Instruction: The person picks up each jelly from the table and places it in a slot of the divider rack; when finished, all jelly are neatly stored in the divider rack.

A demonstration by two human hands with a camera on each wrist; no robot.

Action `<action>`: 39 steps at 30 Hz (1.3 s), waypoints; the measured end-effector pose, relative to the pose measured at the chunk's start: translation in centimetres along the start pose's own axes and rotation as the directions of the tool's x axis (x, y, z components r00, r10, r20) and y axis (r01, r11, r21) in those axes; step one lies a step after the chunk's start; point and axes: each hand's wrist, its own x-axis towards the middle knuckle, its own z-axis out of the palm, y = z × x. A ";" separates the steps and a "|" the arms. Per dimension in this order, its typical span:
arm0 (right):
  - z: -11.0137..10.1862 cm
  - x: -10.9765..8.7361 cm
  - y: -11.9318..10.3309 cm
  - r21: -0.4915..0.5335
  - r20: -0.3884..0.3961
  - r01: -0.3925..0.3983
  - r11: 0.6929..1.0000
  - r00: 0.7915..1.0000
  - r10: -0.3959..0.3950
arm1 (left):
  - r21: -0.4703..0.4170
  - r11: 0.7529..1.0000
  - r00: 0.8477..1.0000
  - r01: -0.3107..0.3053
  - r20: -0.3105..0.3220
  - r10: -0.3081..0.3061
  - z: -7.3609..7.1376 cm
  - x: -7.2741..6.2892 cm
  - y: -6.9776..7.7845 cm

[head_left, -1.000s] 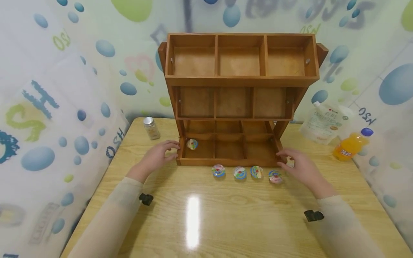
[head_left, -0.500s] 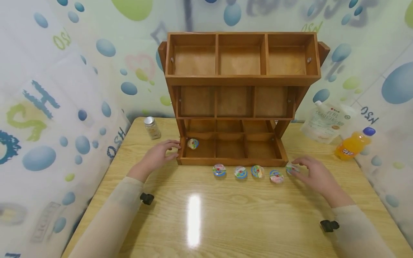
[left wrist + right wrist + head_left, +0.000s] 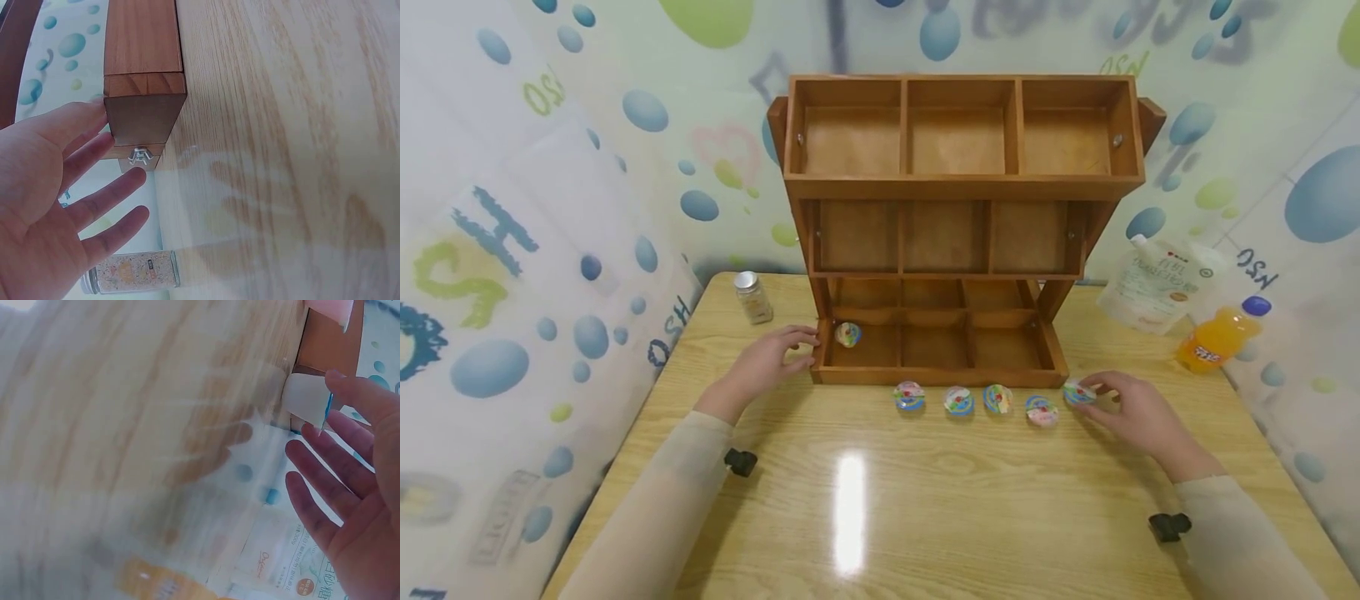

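A brown wooden shelf (image 3: 940,377) with three tiers of compartments stands on the table. My left hand (image 3: 767,367) touches its lower left end, fingers extended; in the left wrist view, thumb and index meet the wood (image 3: 147,112). My right hand (image 3: 1131,412) pinches a jelly cup (image 3: 1078,392) by its rim between thumb and index finger, beside the shelf's lower right corner. The right wrist view shows this white cup (image 3: 305,397) with the other fingers spread. Several more jelly cups (image 3: 958,402) lie in a row before the shelf. One jelly cup (image 3: 847,335) sits in the bottom left compartment.
A seasoning jar (image 3: 752,297) with a silver lid stands left of the shelf. To the right are a white spouted pouch (image 3: 1161,283) and an orange drink bottle (image 3: 1217,337) with a blue cap. Patterned walls enclose the table (image 3: 955,508).
My right hand has moved right and toward me from the shelf's right end to the rightmost jelly cup, which has come into view. The left hand stays at the shelf.
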 end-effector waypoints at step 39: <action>3.1 10.6 -13.8 0.181 0.083 0.325 0.928 0.935 -0.344 | 0.009 1.000 1.000 0.011 0.002 -0.011 -0.1 0.0 0.1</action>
